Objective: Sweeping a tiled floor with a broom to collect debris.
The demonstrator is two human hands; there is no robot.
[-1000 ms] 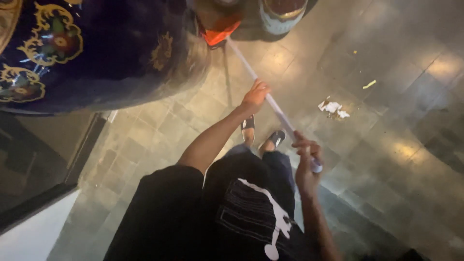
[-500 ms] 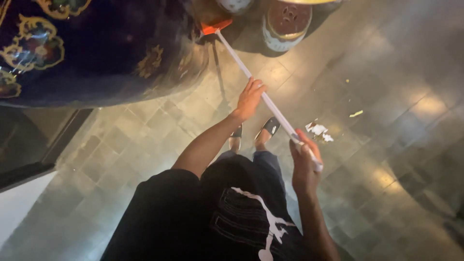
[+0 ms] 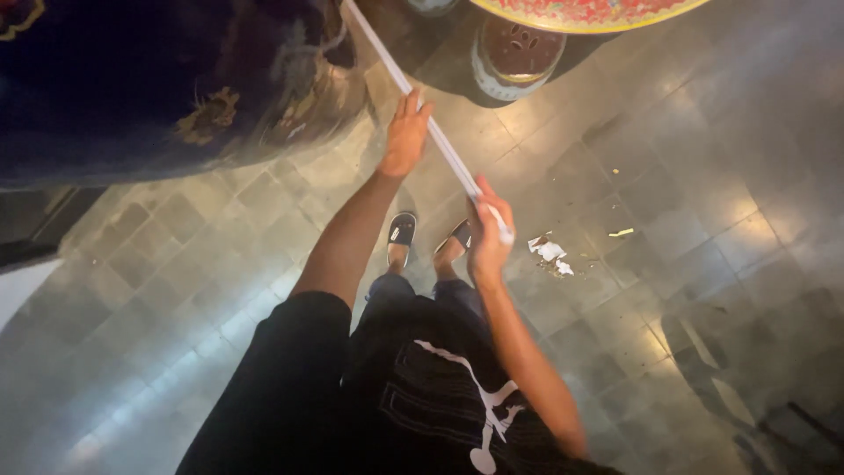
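The floor (image 3: 220, 264) is laid in small grey stone tiles, polished enough to throw back soft patches of light; the room is dim, lit warmly from above. Beyond the left hand (image 3: 404, 139) swells a very large dark blue ceramic vase (image 3: 158, 79), glazed and glossy, with gilt floral ornament on its curve; past the hand and a little to the right stands a smaller round pot (image 3: 514, 57) with a pale wall and a reddish top, half under the rim of a wide red patterned dish (image 3: 589, 10) at the upper edge. Just right of the right hand (image 3: 486, 242) lie scraps of torn white paper (image 3: 549, 251) on the tiles, with a small yellowish fleck (image 3: 621, 232) further right.

The long white handle (image 3: 422, 114) is a thin, straight, smooth rod; it runs slantwise from the upper edge by the vase down to the right hand; its far end is out of sight. The left hand lies along the rod partway up, fingers fairly straight and laid against it rather than curled tight; the right hand is closed round the near end, thumb on top, the tip just showing beyond the fist. Below the hands are two dark slip-on sandals (image 3: 403, 229) on the person's feet, and dark shorts with a white print.
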